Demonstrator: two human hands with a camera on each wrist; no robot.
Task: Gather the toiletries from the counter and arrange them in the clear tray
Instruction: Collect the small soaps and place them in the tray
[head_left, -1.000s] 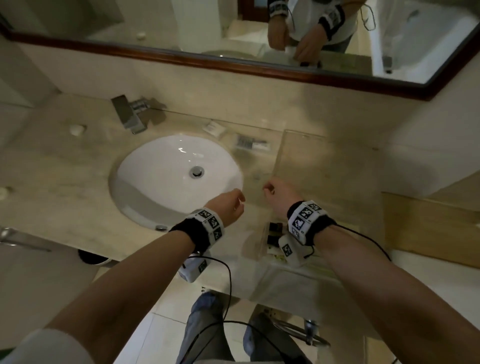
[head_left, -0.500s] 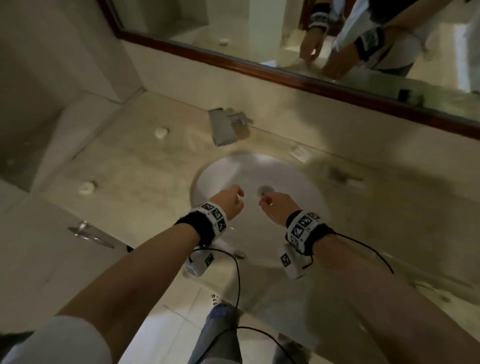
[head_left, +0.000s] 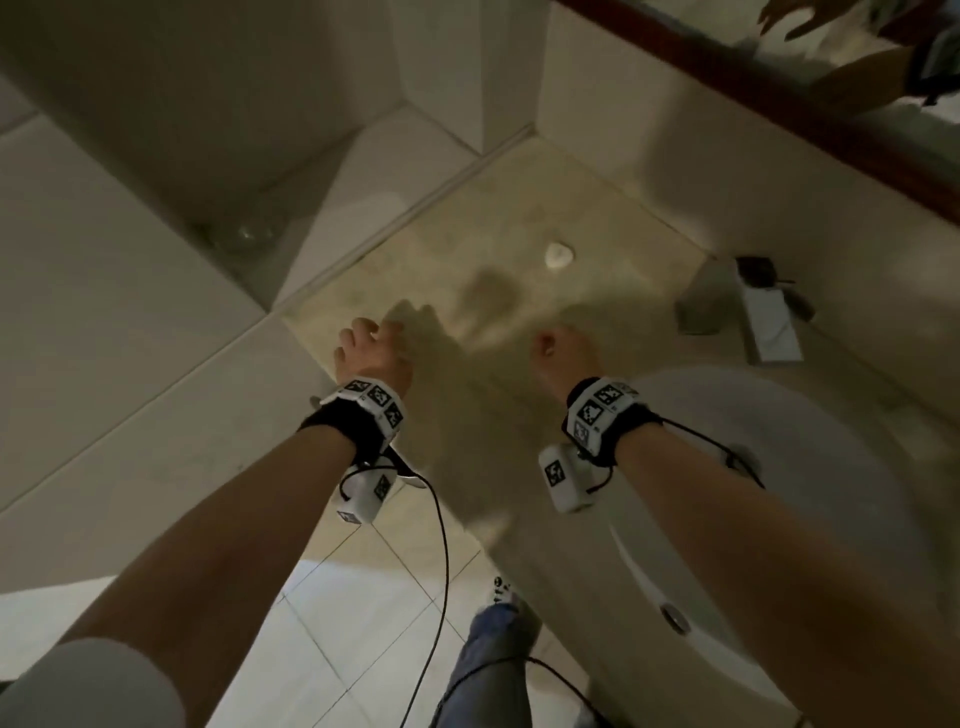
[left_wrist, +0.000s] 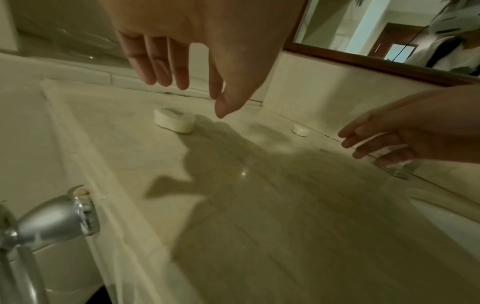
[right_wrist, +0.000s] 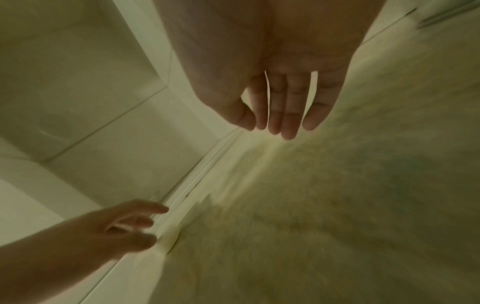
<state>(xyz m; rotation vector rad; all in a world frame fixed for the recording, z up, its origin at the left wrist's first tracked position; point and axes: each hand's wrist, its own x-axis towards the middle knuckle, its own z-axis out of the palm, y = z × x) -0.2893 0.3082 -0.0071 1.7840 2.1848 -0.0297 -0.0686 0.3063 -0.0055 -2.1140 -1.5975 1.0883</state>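
Note:
Two small round white soaps lie on the beige counter (head_left: 519, 415) left of the sink. The nearer soap (left_wrist: 174, 122) sits just beyond my left hand (left_wrist: 197, 96), whose fingers hang straight and hold nothing. In the head view my left hand (head_left: 371, 343) hovers at the counter's left edge and hides that soap. The farther soap (head_left: 559, 255) (left_wrist: 301, 130) lies near the back wall, ahead of my right hand (head_left: 561, 348). My right hand (right_wrist: 275, 127) is empty, its fingers straight and together. The clear tray is out of view.
The white sink (head_left: 779, 493) lies at the right, with the chrome faucet (head_left: 748, 317) behind it. A wood-framed mirror (head_left: 779, 93) runs along the back wall. Pale tiled ledges (head_left: 130, 312) border the counter on the left. A metal handle (left_wrist: 57, 222) sticks out below the counter's front.
The view has swung left, so the clear tray and most of the sink left the frame. Both hands moved left over the counter and their fingers uncurled.

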